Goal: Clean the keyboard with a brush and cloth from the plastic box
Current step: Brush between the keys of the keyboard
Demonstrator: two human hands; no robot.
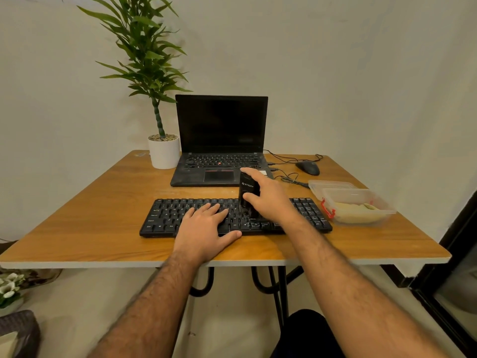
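A black keyboard lies across the front of the wooden table. My left hand rests flat on its middle keys, fingers straight. My right hand grips a black brush with white lettering, held upright with its lower end down on the keys right of centre. To the right stands a clear plastic box with a red latch, open, with a yellowish cloth lying inside. Its lid lies just behind it.
An open black laptop stands behind the keyboard. A potted plant in a white pot is at the back left. A black mouse and its cables lie at the back right.
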